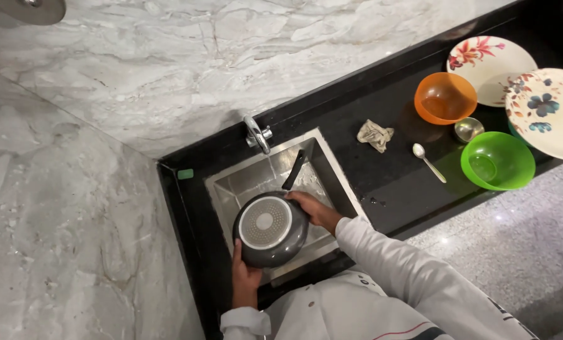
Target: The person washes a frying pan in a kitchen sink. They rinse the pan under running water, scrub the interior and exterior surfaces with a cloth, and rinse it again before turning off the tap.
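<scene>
I hold a dark grey frying pan (270,230) upside down over the steel sink (234,186), its round patterned base facing up and its black handle pointing away toward the tap (257,133). My left hand (243,274) grips the near rim of the pan. My right hand (316,209) rests on the far right rim near the handle joint. A thin stream of water falls from the tap behind the pan.
On the black counter (394,182) to the right lie a crumpled cloth (375,135), a spoon (427,160), an orange bowl (445,97), a green bowl (497,160), a small steel cup (468,129) and two flowered plates (492,60). A green soap piece (185,174) sits left of the sink.
</scene>
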